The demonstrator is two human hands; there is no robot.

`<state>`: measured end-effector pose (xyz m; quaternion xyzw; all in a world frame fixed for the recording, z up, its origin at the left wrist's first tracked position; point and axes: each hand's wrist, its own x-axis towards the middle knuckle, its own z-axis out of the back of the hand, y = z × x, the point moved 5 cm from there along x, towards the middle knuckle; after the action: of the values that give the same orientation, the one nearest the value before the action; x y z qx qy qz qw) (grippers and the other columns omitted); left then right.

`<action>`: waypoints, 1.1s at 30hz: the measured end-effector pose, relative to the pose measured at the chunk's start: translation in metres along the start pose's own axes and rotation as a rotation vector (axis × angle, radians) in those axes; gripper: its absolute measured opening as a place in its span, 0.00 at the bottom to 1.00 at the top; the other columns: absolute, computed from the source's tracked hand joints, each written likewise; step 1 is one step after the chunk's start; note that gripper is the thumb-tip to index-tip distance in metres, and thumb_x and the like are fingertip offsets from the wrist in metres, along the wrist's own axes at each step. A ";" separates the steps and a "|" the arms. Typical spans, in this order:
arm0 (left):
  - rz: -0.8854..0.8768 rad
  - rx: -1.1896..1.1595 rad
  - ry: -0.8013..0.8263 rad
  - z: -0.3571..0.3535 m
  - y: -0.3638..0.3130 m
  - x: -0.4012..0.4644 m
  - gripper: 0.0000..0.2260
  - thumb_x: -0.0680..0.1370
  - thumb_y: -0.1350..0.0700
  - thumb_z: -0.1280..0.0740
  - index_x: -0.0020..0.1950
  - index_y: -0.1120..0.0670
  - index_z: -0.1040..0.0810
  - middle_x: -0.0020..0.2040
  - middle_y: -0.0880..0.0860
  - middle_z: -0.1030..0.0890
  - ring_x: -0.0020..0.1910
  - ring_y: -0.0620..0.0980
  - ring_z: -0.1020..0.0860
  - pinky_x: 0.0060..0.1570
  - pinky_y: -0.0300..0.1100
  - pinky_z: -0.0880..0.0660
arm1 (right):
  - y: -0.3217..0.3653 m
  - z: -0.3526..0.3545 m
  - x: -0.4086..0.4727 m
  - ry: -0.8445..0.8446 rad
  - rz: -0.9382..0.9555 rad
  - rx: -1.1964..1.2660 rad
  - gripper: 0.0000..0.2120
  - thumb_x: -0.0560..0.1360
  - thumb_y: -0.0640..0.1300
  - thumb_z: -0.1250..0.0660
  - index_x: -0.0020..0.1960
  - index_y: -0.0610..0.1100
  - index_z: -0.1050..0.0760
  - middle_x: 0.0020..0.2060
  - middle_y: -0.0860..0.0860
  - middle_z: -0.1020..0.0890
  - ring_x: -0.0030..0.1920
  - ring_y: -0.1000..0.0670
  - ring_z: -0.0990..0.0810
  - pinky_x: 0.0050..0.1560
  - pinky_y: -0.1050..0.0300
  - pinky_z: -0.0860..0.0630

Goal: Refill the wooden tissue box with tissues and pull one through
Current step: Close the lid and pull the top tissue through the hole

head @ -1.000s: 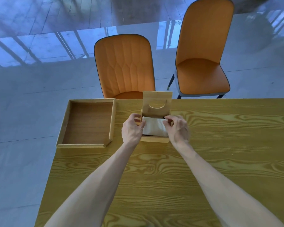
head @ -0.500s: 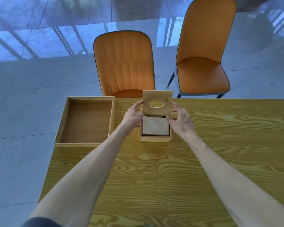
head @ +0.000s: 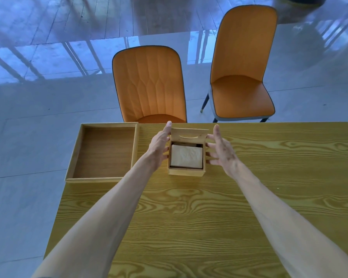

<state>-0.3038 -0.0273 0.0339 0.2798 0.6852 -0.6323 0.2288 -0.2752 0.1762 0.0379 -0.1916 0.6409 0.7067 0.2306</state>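
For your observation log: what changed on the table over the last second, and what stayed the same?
Both hands, left and right, left the tissues and rose to the lid, which has tipped forward over the box. The tissues stay inside; the tray has not moved.

Two bare forearms reach in from the bottom edge, with no sleeves, watch or rings showing on them. The left hand (head: 158,144) and right hand (head: 221,150) wear no gloves; short, unpainted nails show on the fingertips.

Left hand (head: 159,144) fingers hidden behind tissue box (head: 186,171); table (head: 209,227) cropped.
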 end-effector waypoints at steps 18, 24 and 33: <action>-0.063 -0.033 -0.077 0.019 0.042 -0.042 0.22 0.76 0.45 0.29 0.67 0.52 0.25 0.59 0.54 0.19 0.57 0.52 0.19 0.58 0.46 0.23 | -0.015 0.004 -0.028 0.047 -0.058 0.020 0.23 0.76 0.50 0.30 0.69 0.49 0.30 0.66 0.46 0.25 0.64 0.40 0.26 0.51 0.47 0.20; -0.073 0.001 -0.105 0.022 0.054 -0.047 0.21 0.76 0.48 0.29 0.66 0.54 0.24 0.58 0.56 0.18 0.58 0.53 0.20 0.50 0.42 0.23 | -0.024 0.000 -0.036 -0.023 -0.027 0.048 0.22 0.76 0.42 0.29 0.68 0.45 0.29 0.56 0.48 0.18 0.58 0.48 0.21 0.52 0.50 0.20; -0.125 0.136 -0.130 0.026 0.060 -0.038 0.16 0.75 0.52 0.27 0.61 0.52 0.22 0.54 0.54 0.17 0.53 0.51 0.19 0.55 0.49 0.21 | -0.033 -0.004 -0.031 -0.104 0.059 -0.094 0.25 0.75 0.44 0.28 0.69 0.46 0.31 0.61 0.45 0.20 0.54 0.47 0.18 0.51 0.50 0.18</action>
<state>-0.2365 -0.0542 0.0131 0.2096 0.6407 -0.7072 0.2133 -0.2304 0.1725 0.0280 -0.1462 0.5994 0.7517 0.2331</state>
